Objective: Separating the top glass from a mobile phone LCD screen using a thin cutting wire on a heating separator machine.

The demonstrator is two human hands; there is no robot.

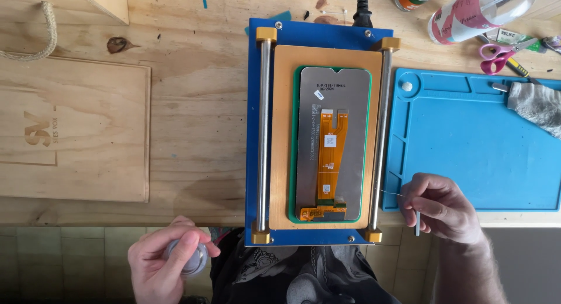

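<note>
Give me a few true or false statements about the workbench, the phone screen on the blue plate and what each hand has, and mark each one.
1. The phone screen lies back side up on the blue plate, its orange ribbon cable showing. True.
2. The left hand rests on the blue mat. False: it holds a small round spool off the bench edge.
3. The right hand pinches a thin wire and a small metal rod. True.
4. The pink scissors lie on the phone screen. False: they lie beyond the blue mat.
</note>
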